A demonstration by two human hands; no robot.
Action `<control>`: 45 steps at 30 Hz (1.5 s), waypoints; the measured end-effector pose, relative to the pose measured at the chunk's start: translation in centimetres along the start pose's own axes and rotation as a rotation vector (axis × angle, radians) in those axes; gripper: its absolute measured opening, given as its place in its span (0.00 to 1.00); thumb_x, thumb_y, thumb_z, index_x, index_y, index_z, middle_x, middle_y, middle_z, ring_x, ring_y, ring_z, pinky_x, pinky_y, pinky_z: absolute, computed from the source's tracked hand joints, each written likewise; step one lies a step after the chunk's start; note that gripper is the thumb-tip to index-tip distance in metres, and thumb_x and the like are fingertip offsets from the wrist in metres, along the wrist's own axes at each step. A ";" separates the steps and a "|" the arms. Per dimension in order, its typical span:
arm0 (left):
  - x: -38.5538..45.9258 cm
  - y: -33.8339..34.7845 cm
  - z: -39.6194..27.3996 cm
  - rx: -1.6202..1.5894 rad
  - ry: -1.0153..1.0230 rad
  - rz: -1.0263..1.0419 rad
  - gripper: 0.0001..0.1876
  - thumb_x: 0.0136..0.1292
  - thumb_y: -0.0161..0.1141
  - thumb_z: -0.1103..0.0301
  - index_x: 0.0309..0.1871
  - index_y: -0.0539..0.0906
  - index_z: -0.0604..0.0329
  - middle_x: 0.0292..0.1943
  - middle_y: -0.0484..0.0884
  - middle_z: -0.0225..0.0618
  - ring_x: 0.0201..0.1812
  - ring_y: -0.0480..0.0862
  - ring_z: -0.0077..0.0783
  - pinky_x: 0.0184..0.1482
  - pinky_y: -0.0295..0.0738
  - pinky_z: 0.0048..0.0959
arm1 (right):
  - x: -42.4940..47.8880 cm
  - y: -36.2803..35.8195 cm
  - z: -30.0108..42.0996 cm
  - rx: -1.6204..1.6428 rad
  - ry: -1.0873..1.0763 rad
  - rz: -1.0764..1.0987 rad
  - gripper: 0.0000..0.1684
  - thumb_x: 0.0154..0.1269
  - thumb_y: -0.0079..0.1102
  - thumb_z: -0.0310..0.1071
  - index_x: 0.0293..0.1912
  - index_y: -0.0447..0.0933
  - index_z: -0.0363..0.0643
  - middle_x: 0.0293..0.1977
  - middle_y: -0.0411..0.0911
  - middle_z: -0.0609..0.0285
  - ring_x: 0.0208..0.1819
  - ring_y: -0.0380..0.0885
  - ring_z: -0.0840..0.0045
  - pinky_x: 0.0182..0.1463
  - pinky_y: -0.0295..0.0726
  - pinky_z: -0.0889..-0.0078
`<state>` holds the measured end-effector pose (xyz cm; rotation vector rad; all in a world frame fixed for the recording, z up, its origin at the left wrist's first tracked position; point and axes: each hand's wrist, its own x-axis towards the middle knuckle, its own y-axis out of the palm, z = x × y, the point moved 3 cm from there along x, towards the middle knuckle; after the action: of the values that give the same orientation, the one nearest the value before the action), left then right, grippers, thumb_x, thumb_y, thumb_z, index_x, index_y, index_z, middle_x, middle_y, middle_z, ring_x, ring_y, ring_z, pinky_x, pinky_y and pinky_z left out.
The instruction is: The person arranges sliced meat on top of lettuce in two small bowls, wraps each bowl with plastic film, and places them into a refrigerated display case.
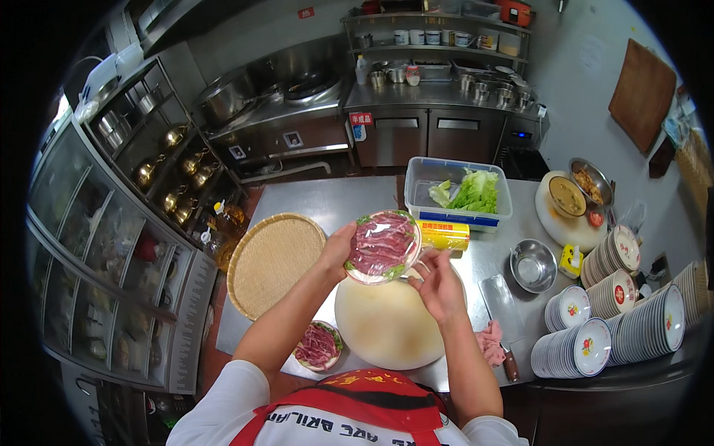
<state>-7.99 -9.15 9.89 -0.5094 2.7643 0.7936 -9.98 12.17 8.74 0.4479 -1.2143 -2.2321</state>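
My left hand (336, 252) holds a round plate of sliced raw red meat (385, 245) by its left edge, above a round cutting board (393, 329). Clear film covers the meat, and green leaves show around the plate's rim. At the plate's lower right, my right hand (443, 290) has its fingers bent beside loose clear film; whether they pinch it is hard to see. Just behind the plate lies a yellow roll of cling film (446, 235). A second plate of meat with greens (318, 345) sits on the table left of the board.
A woven bamboo tray (276, 262) lies at left. Behind the plate stands a plastic bin (418, 184) with lettuce (477, 192). Rightward are a cleaver (500, 304), pink cloth (491, 341), steel bowl (533, 266) and stacked dishes (569, 348). Oil bottles (230, 217) stand beyond the table's left edge.
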 end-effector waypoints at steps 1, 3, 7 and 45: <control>0.4 0.3 -0.5 -0.010 0.001 -0.010 0.18 0.76 0.37 0.63 0.52 0.74 0.68 0.44 0.82 0.44 0.41 0.84 0.35 0.45 0.84 0.35 | -0.4 0.0 0.1 -0.038 -0.022 0.056 0.19 0.73 0.46 0.49 0.52 0.72 0.46 0.52 0.74 0.63 0.54 0.72 0.72 0.53 0.74 0.62; 1.2 0.9 -0.9 0.005 0.003 -0.006 0.18 0.76 0.37 0.63 0.52 0.73 0.68 0.44 0.82 0.44 0.41 0.84 0.35 0.45 0.83 0.35 | -0.2 -0.1 0.4 -0.072 -0.074 0.057 0.13 0.72 0.48 0.44 0.48 0.71 0.47 0.49 0.75 0.65 0.52 0.72 0.76 0.52 0.74 0.67; 2.3 0.8 -0.8 0.017 0.046 -0.034 0.17 0.76 0.39 0.63 0.53 0.73 0.68 0.44 0.81 0.42 0.42 0.83 0.34 0.47 0.82 0.35 | -0.2 1.7 1.1 -0.037 -0.163 -0.075 0.05 0.72 0.50 0.36 0.40 0.68 0.46 0.35 0.74 0.68 0.37 0.74 0.84 0.42 0.76 0.76; 14.8 18.1 1.2 0.158 0.144 -0.003 0.14 0.74 0.39 0.64 0.45 0.76 0.62 0.40 0.82 0.40 0.39 0.84 0.34 0.45 0.81 0.37 | 1.4 -14.7 -1.0 -1.755 0.054 0.184 0.30 0.57 0.56 0.29 0.61 0.66 0.45 0.46 0.76 0.45 0.45 0.78 0.54 0.51 0.76 0.62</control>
<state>-28.42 1.95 12.99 -0.5601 2.9255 0.5514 -15.12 17.11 -4.20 -0.3161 0.8786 -2.1657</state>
